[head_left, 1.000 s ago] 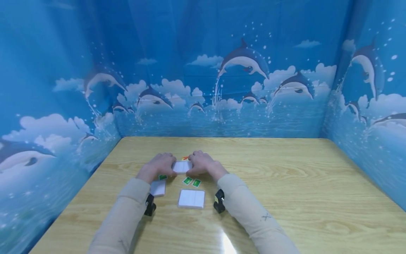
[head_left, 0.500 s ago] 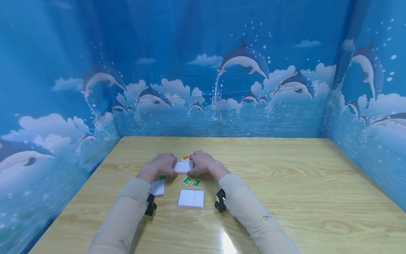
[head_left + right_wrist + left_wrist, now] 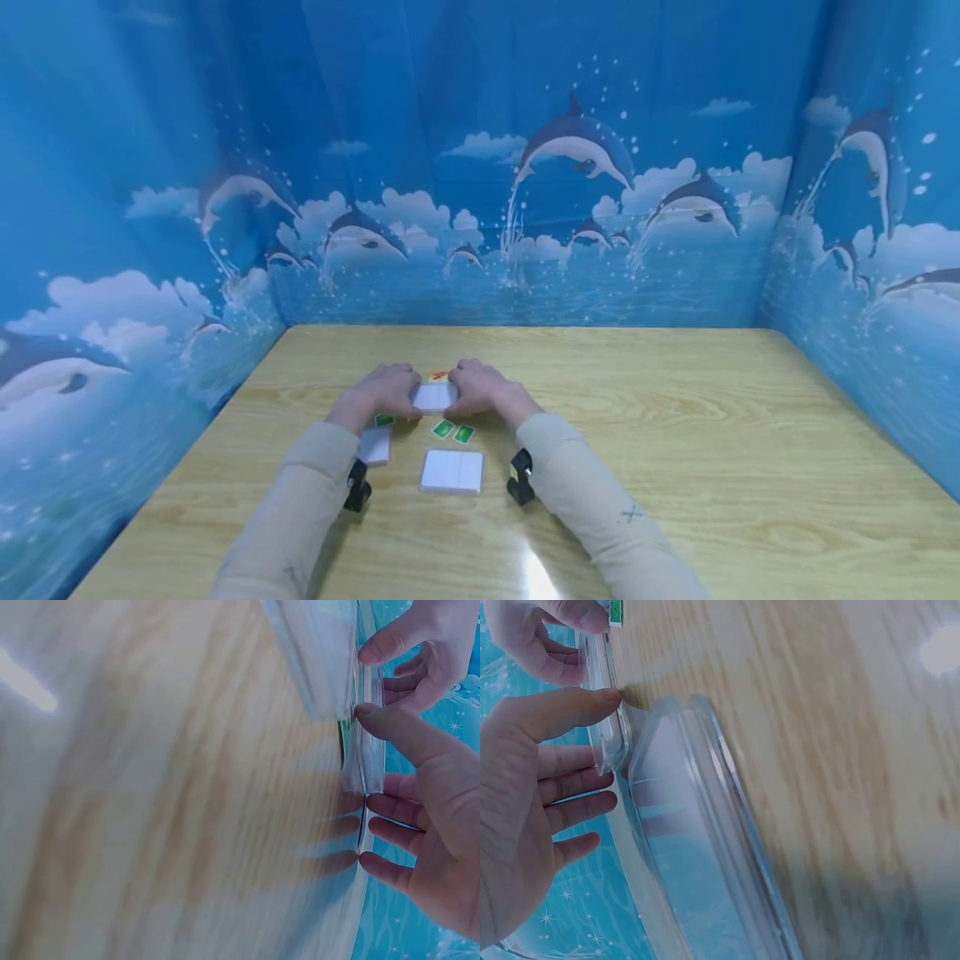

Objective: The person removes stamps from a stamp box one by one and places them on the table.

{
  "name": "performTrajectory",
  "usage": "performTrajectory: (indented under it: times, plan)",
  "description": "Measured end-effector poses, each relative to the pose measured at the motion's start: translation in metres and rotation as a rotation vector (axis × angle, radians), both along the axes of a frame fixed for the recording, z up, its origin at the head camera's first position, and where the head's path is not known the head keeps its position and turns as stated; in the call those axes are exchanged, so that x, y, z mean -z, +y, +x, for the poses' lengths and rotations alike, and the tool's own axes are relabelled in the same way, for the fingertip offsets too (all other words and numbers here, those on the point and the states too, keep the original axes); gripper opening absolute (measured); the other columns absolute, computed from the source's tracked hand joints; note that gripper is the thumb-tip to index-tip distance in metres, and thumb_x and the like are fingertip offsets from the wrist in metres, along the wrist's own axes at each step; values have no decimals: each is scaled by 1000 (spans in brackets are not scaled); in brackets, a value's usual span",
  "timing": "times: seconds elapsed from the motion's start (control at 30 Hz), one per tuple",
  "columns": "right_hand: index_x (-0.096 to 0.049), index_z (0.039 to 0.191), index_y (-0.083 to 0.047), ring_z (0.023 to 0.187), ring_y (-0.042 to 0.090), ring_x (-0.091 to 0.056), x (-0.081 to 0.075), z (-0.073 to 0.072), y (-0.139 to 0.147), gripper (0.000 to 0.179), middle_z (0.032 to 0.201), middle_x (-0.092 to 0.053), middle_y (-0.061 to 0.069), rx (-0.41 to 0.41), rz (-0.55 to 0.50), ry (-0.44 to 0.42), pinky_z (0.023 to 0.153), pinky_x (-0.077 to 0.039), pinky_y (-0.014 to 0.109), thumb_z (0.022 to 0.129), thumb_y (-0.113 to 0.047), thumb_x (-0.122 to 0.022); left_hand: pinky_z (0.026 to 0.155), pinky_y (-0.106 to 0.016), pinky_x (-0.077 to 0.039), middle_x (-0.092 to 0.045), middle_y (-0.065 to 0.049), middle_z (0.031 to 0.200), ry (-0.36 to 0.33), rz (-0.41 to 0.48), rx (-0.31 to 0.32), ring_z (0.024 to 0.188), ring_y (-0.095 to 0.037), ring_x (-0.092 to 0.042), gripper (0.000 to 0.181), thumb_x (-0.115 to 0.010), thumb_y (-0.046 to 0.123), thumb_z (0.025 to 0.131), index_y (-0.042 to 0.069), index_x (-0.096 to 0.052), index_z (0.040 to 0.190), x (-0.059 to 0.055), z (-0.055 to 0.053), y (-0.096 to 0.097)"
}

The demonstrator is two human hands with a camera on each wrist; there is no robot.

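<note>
At the far side of the group, a flat clear plastic case [image 3: 435, 397] with a white inside lies between both hands. My left hand [image 3: 386, 390] pinches its left end; the thumb is on the near side and fingers are behind, as the left wrist view shows. The right hand [image 3: 480, 389] grips the right end likewise, its thumb [image 3: 379, 720] on the near face and its lower fingers spread beside the case. In the head view a red-and-orange card [image 3: 438, 376] shows just behind the case.
A similar clear case [image 3: 452, 471] lies nearer on the wooden table [image 3: 675, 467]. Another case [image 3: 375, 447] sits by the left wrist. Several small green cards [image 3: 443, 428] lie between the cases. A blue dolphin-printed curtain [image 3: 480, 167] surrounds the table's back and sides.
Both hands and the held case have shifted very slightly to the right. The grip looks the same, and the other cases and cards stay where they were.
</note>
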State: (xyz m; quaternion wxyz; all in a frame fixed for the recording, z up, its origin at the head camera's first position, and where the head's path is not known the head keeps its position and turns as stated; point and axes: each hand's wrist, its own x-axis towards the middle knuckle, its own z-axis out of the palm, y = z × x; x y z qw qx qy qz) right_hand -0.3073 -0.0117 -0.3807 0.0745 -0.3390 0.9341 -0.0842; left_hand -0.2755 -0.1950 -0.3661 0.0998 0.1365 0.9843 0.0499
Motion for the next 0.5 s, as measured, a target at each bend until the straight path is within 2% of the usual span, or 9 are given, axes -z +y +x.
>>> performTrajectory:
  times: [0.5]
  plan:
    - [-55,122,-11,96,14,-48,-2,0,7,60,113,-52,2,-14,-19,-20,82,-44,28,76,-46,-70,86,-39,-42,-55,-3,110,13,-32,28,95,-20,-50,60,-71,38,72,10,-56,123,-1,0,4]
